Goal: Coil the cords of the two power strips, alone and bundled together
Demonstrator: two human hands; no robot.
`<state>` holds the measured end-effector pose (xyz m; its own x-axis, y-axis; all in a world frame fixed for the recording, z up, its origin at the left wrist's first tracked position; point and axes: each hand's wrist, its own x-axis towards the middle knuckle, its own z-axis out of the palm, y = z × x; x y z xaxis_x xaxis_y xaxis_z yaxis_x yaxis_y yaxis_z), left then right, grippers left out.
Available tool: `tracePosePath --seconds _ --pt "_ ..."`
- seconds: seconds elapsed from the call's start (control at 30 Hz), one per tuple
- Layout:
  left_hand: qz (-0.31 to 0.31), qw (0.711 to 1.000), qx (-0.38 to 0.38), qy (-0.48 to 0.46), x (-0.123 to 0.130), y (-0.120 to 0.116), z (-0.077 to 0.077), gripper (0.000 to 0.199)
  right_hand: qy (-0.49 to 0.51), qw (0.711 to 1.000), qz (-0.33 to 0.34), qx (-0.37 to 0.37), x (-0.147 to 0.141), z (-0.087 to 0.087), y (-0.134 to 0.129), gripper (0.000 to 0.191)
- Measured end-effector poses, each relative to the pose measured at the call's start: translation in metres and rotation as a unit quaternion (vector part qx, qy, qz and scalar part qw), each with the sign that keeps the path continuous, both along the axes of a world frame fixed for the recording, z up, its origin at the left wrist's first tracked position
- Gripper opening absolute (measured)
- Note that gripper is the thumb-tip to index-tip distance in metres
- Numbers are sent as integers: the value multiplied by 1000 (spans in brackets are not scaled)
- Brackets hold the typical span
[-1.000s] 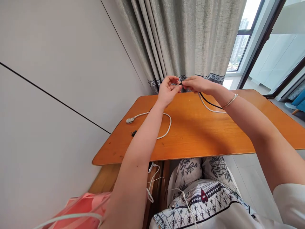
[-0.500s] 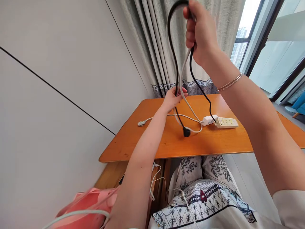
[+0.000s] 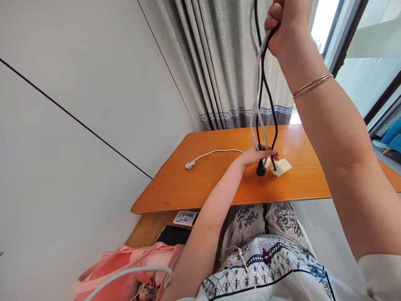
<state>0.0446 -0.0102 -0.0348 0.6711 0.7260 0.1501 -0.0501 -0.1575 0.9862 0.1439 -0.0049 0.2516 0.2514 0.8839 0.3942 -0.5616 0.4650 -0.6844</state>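
Note:
High at the top of the view, my right hand (image 3: 290,23) is closed around a white power cord (image 3: 256,79) and a black power cord (image 3: 272,102), which hang down in loops. My left hand (image 3: 255,155) is around the lower part of the hanging cords, just above the tabletop; its fingertips are partly hidden. Below it dangles a black plug (image 3: 261,169). A cream power strip (image 3: 282,167) sits tilted beside my left fingers, at the black cord's end. The second, white strip is mostly hidden behind the hand. A white plug (image 3: 189,165) lies on the left of the table.
The orange wooden table (image 3: 175,184) stands before a grey curtain (image 3: 232,62) and beside a white wall (image 3: 78,83). Lower left are a pink bag (image 3: 109,267), a dark phone-like slab (image 3: 173,235) and a printed white box (image 3: 185,218). A window is at right.
My right hand has risen and moved right, drawing the cords up. My left hand has moved right and down along them towards the strips. The cream strip has turned and shifted left.

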Motion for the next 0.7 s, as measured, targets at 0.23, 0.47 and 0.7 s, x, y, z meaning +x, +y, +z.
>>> tracePosePath --seconds 0.23,0.47,0.7 --pt "35 999 35 13 -22 1 -15 61 -15 998 -46 -28 78 -1 15 55" --pt "19 999 -26 37 -53 -11 -21 51 -59 996 -26 -69 133 -28 21 57" --pt "41 999 -18 8 -84 -25 -10 48 -222 959 -143 -100 177 -67 21 50"
